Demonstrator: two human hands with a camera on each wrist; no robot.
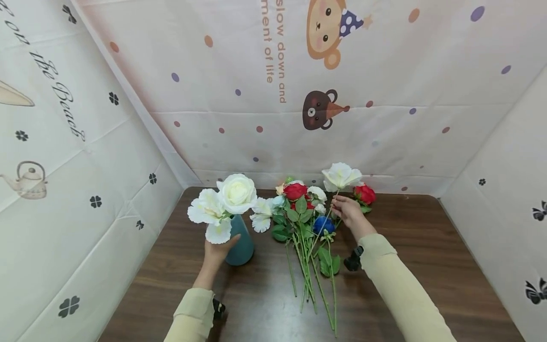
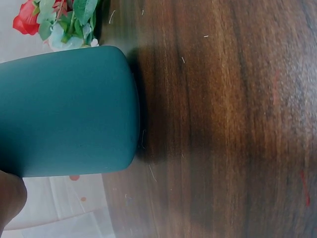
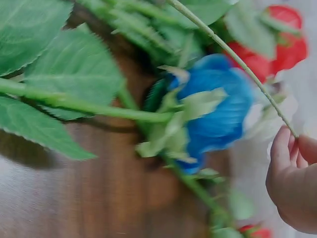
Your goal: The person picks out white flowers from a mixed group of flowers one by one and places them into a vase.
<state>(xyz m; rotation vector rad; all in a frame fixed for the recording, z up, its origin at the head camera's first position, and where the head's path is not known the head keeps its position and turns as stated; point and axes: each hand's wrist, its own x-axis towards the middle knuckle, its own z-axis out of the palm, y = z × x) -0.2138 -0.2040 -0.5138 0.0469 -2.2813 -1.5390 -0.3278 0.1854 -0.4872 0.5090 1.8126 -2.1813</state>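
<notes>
A teal vase (image 1: 240, 247) stands at the left of the table, with a white rose (image 1: 237, 194) and a ruffled white flower (image 1: 207, 207) at its top. My left hand (image 1: 217, 251) grips the vase's side, its fingers mostly hidden behind the petals; the left wrist view shows the vase wall (image 2: 69, 114) close up. With thumb and fingertips, my right hand (image 1: 350, 213) pinches the thin green stem (image 3: 237, 59) of a white flower (image 1: 341, 176), raised over the pile. Below that stem lies a blue rose (image 3: 218, 106).
A pile of artificial flowers lies mid-table, with red roses (image 1: 295, 191), white blooms and several long green stems (image 1: 305, 266) pointing toward me. Another red rose (image 1: 364, 194) lies beyond my right hand. Printed white cloth (image 1: 239, 137) hangs behind and beside the brown wooden table (image 1: 410, 266).
</notes>
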